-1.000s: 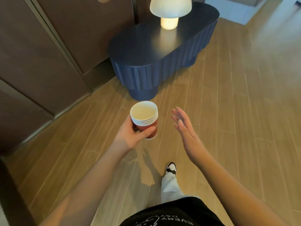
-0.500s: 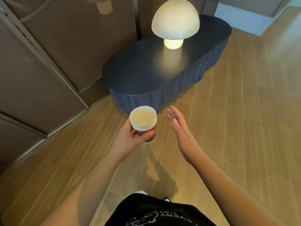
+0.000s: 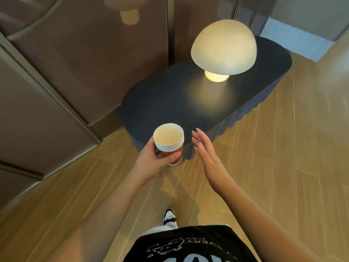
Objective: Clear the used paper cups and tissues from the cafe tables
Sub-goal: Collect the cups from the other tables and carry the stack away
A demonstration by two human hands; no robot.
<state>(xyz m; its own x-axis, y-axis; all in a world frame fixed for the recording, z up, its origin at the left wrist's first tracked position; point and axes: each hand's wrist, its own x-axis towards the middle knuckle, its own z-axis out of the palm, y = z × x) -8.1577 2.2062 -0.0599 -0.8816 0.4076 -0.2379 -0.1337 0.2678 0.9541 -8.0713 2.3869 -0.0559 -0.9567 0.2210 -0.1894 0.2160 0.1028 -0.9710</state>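
Standing just ahead of both hands is a dark oval table bearing only a mushroom lamp; no cups or tissues are showing on it. The left hand is gripping the upright nested cup stack; the right hand is hovering spread and empty just beside it.

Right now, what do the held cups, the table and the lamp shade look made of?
Stack of cups: paper, red outside, pale matte lining, thin rolled rims. Table: dark blue, matte top, fluted sides; painted wood or composite, can't tell. Lamp shade: cream, translucent-looking dome; glass or plastic, unclear.
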